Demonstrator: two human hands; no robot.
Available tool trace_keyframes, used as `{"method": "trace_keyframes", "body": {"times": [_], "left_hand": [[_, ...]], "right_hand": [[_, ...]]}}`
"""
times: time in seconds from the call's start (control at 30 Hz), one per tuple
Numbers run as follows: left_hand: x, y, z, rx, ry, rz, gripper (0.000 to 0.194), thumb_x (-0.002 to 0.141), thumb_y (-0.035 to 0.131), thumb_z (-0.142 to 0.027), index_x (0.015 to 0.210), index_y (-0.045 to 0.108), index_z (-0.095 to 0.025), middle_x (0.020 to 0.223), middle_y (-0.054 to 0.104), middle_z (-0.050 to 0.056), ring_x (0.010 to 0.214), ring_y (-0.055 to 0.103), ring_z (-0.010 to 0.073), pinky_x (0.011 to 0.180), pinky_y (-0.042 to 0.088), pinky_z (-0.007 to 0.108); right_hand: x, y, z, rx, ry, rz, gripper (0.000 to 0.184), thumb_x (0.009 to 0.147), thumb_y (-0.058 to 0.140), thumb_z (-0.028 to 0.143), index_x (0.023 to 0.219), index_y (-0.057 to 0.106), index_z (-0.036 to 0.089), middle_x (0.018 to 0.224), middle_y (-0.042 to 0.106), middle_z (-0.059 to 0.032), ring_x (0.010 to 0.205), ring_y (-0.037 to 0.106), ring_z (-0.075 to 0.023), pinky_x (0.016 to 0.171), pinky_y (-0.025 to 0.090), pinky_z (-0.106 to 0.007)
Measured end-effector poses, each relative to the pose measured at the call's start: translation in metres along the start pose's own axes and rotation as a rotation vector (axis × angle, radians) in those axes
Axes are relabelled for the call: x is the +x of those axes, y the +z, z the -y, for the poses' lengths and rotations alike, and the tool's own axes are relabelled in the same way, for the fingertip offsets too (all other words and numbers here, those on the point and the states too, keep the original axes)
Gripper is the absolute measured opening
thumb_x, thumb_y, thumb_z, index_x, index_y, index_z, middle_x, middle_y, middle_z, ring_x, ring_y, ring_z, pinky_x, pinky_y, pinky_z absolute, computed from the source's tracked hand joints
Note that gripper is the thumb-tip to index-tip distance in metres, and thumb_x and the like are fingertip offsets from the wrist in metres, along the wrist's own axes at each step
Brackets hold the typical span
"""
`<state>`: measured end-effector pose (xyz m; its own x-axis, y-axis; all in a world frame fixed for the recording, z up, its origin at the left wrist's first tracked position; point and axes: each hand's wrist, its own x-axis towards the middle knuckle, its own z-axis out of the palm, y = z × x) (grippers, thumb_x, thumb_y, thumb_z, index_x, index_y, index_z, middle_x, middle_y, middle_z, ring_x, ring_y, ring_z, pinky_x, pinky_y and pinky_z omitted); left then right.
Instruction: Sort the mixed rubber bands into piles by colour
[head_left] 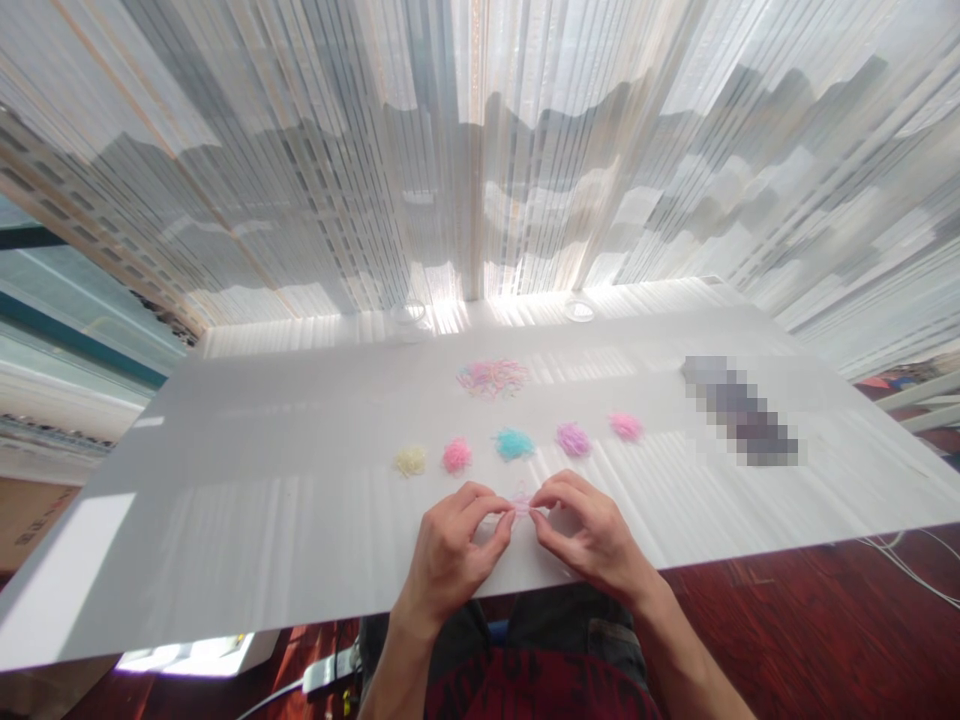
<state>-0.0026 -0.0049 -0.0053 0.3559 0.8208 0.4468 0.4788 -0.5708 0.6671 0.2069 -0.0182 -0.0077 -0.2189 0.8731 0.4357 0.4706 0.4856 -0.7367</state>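
Note:
Near the front edge of the table, my left hand [459, 548] and my right hand [591, 528] face each other, thumb and forefinger pinched. Between the fingertips is a small tangle of pale pink-lilac thin strands [521, 503], perhaps tiny elastic bands; the exact kind is too small to tell. Just beyond lies a row of small piles of similar strands: a pale yellow pile [410, 461], a bright pink pile [457, 456], a turquoise pile [514, 443], a purple pile [574, 440] and a lighter pink pile [625, 427]. Behind the row is a mixed-colour pile [493, 378].
The white table [300, 520] is striped with sunlight. At its back stand a clear round container [412, 318] and a clear round lid or dish [579, 312] before a sheer curtain [480, 150]. A pixelated dark object [742, 415] lies at the right.

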Motion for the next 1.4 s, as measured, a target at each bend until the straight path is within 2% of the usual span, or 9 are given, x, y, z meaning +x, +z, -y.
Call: {"method": "trace_keyframes", "body": {"times": [0.3, 0.37, 0.47, 0.53, 0.9, 1.1, 1.4], "left_hand": [[-0.002, 0.002, 0.001, 0.009, -0.039, -0.036, 0.010, 0.098, 0.065, -0.020, 0.095, 0.074, -0.020, 0.087, 0.072, 0.002, 0.062, 0.060, 0.0101, 0.056, 0.048, 0.020], [-0.001, 0.002, 0.004, 0.020, -0.121, -0.182, 0.011, 0.098, 0.066, -0.023, 0.095, 0.076, -0.020, 0.083, 0.072, 0.001, 0.060, 0.057, 0.0099, 0.055, 0.048, 0.020], [0.001, 0.002, 0.009, 0.087, -0.341, -0.500, 0.015, 0.095, 0.069, -0.031, 0.091, 0.078, -0.019, 0.072, 0.069, -0.001, 0.052, 0.049, 0.0096, 0.053, 0.047, 0.022], [0.002, 0.002, 0.011, 0.128, -0.427, -0.583, 0.020, 0.093, 0.071, -0.037, 0.088, 0.079, -0.018, 0.068, 0.069, -0.001, 0.049, 0.047, 0.0096, 0.051, 0.047, 0.022], [0.004, 0.006, 0.013, 0.296, -0.396, -0.543, 0.019, 0.091, 0.071, -0.035, 0.089, 0.082, -0.021, 0.071, 0.073, 0.000, 0.051, 0.051, 0.0106, 0.055, 0.047, 0.023], [0.007, 0.005, 0.012, 0.329, -0.374, -0.556, 0.022, 0.093, 0.068, -0.037, 0.091, 0.083, -0.020, 0.069, 0.070, 0.000, 0.049, 0.048, 0.0104, 0.054, 0.045, 0.023], [0.010, 0.004, 0.013, 0.330, -0.442, -0.549, 0.022, 0.093, 0.070, -0.038, 0.094, 0.083, -0.020, 0.069, 0.066, -0.001, 0.049, 0.047, 0.0103, 0.054, 0.043, 0.024]], "right_hand": [[0.000, 0.001, -0.001, 0.006, 0.008, -0.005, 0.010, 0.095, 0.064, 0.015, 0.101, 0.067, 0.024, 0.089, 0.066, -0.0038, 0.080, 0.065, -0.0180, 0.072, 0.057, -0.030], [0.000, 0.000, -0.001, 0.001, 0.016, -0.005, 0.012, 0.096, 0.064, 0.017, 0.104, 0.067, 0.023, 0.091, 0.067, -0.0045, 0.080, 0.065, -0.0180, 0.073, 0.058, -0.031], [0.000, 0.000, -0.001, -0.007, 0.014, -0.012, 0.011, 0.097, 0.063, 0.018, 0.106, 0.067, 0.024, 0.091, 0.068, -0.0049, 0.079, 0.066, -0.0184, 0.073, 0.058, -0.032], [0.000, 0.000, 0.000, -0.006, 0.011, -0.013, 0.010, 0.098, 0.063, 0.019, 0.105, 0.068, 0.024, 0.091, 0.069, -0.0051, 0.079, 0.066, -0.0186, 0.073, 0.058, -0.032], [0.000, 0.000, 0.001, 0.007, 0.015, -0.009, 0.009, 0.098, 0.062, 0.020, 0.102, 0.069, 0.023, 0.090, 0.070, -0.0054, 0.079, 0.068, -0.0187, 0.073, 0.059, -0.032], [-0.001, 0.000, 0.000, 0.009, 0.013, 0.000, 0.009, 0.099, 0.061, 0.020, 0.101, 0.069, 0.023, 0.090, 0.070, -0.0055, 0.080, 0.068, -0.0188, 0.073, 0.058, -0.032], [-0.002, 0.001, -0.001, 0.022, 0.016, 0.007, 0.010, 0.099, 0.061, 0.018, 0.100, 0.069, 0.023, 0.089, 0.069, -0.0045, 0.080, 0.067, -0.0180, 0.074, 0.057, -0.031]]}}
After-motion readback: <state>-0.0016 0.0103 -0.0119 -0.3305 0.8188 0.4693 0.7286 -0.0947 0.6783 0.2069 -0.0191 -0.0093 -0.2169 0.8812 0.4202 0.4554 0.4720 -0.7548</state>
